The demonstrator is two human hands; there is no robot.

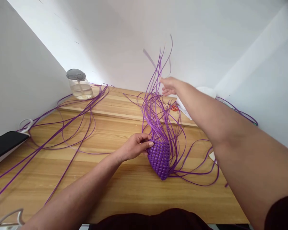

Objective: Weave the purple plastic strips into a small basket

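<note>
A weaving pass seems in hand: the woven purple pouch [159, 159] is pinned to the tabletop [110, 182], its rim pinched by the left hand [135, 147]. Above the pouch, the right hand [169, 86] is raised among the loose strips [156, 102] — whether it grips cannot be told. One strip should next be singled out and kept taut.

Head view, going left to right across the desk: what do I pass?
The black phone → lidded water jar → left hand → woven purple piece → white object by the right wall.
</note>
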